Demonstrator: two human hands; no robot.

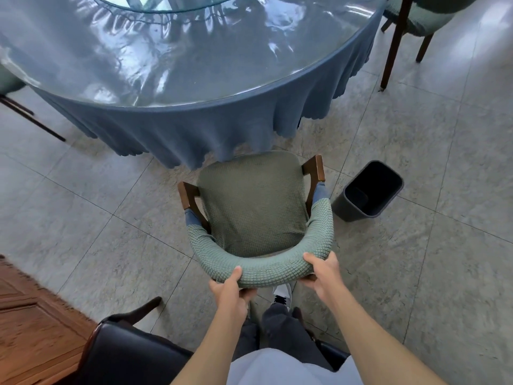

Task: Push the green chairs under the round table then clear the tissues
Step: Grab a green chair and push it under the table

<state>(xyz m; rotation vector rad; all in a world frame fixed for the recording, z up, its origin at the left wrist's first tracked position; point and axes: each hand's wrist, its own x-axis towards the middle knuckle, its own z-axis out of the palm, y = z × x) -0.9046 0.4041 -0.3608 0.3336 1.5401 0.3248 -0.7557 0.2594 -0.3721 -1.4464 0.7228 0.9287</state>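
In the lower middle of the frame we see a green chair with a knitted fabric cover and dark wooden arms [255, 209], its curved padded backrest toward us and the front edge of its seat just meeting the hanging hem of the cloth. Our left hand [229, 291] grips the backrest at its lower left, thumb lying on top and fingers curled underneath. Our right hand [323, 273] grips it at the lower right in the same way, thumb over the padding and fingers wrapped below.

Above the chair, the large round table with a blue scalloped cloth under a clear glossy cover [194, 65] fills the upper half of the frame. To the right of the chair, near it on the grey tiled floor [416, 273], stands a dark grey plastic waste bin [367, 190], upright. A second green chair [416, 20] sits in the upper right corner, apart from the table. A black padded chair [130, 354] lies at the bottom left.
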